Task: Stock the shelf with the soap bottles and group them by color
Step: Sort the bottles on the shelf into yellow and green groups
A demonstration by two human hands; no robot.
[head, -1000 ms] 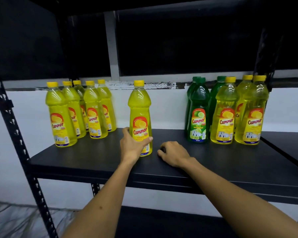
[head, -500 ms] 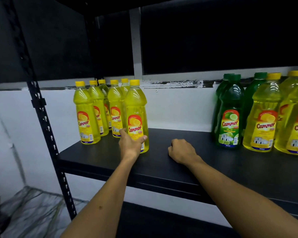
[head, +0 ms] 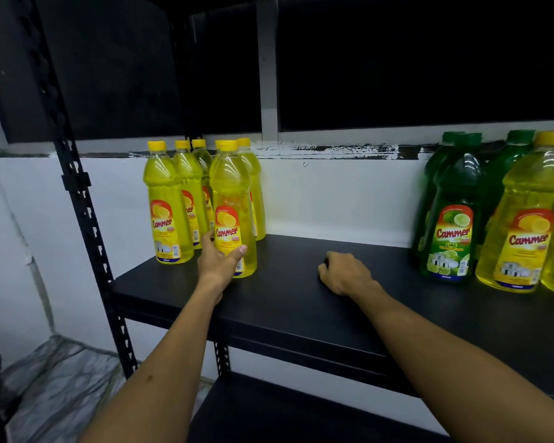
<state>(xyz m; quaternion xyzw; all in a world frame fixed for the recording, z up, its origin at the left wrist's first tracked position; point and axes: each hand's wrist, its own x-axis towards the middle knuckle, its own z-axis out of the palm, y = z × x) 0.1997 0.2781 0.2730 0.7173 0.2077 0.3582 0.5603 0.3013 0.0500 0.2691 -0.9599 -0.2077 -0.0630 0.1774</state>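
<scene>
Risk: yellow bottle (head: pixel 234 212) in left hand (head: pixel 219 262) stands upright on shelf (head: pixel 301 302), just beside yellow group (head: pixel 179 199) at far left; a hard shove could knock neighbours over, tall narrow bottles tip easily. Sorting unfinished: right cluster mixes green bottles (head: pixel 454 219) with another yellow one (head: pixel 525 225).

Left grip: fingers and thumb wrapped round lower label, grasping bottle. Right hand (head: pixel 344 274): clenched loosely, knuckles resting on bare shelf mid-way, holding nothing visible.
</scene>
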